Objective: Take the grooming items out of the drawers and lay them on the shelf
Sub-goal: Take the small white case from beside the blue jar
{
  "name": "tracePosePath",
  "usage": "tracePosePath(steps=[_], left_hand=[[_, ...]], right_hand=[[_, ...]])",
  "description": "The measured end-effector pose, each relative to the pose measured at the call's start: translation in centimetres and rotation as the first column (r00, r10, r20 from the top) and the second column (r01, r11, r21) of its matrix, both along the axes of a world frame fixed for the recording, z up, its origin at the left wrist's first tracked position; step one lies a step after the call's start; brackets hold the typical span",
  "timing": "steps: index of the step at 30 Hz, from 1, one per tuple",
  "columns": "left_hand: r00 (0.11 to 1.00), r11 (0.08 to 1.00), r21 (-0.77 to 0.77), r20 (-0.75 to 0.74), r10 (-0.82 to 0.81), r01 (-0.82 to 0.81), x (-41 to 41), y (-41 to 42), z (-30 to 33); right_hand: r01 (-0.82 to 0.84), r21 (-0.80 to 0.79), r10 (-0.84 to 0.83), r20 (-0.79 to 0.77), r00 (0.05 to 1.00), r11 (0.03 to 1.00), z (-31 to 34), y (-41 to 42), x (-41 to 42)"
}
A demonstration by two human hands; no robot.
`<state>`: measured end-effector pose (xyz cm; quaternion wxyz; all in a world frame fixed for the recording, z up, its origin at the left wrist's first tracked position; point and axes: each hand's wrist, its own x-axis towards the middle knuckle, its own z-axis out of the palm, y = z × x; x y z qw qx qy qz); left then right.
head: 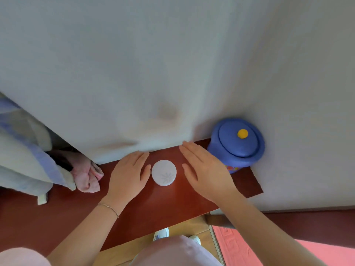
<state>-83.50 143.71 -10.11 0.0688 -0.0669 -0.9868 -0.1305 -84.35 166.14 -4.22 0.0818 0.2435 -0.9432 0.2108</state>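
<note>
A small round white jar with a faint star pattern on its lid stands on the red-brown shelf, close to the wall. My left hand hovers just left of it with fingers straight, the thumb nearly at the jar's side. My right hand is on the jar's right, flat and open, a small gap away. Neither hand holds anything. No drawer is in view.
A blue pot with a yellow knob stands at the shelf's right end against the wall. A pink cloth and a blue-and-white fabric lie at the left. Below are a wooden floor and a pink mat.
</note>
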Motion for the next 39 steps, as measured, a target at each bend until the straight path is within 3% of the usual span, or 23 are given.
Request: tracePosePath(steps=[8, 17, 29, 39], left_hand=[[0.997, 0.996, -0.052, 0.026, 0.072, -0.070, 4.6, -5.5, 0.5], [0.938, 0.939, 0.026, -0.032, 0.344, -0.343, 13.5, -10.0, 0.5], [0.670, 0.670, -0.043, -0.006, 0.742, -0.741, 27.2, -10.1, 2.0], [0.426, 0.425, -0.079, 0.005, 0.905, -0.902, 36.5, -9.1, 3.0]], right_hand=[[-0.316, 0.245, 0.287, 0.148, 0.947, 0.917, -3.0, -7.7, 1.8], [-0.601, 0.283, 0.584, 0.152, 0.797, 0.747, -2.9, -15.6, 4.4], [-0.833, 0.250, 0.829, 0.152, 0.538, 0.494, -3.2, -20.8, 10.2], [-0.917, 0.139, 0.898, 0.191, 0.396, 0.374, -3.9, -24.8, 14.0]])
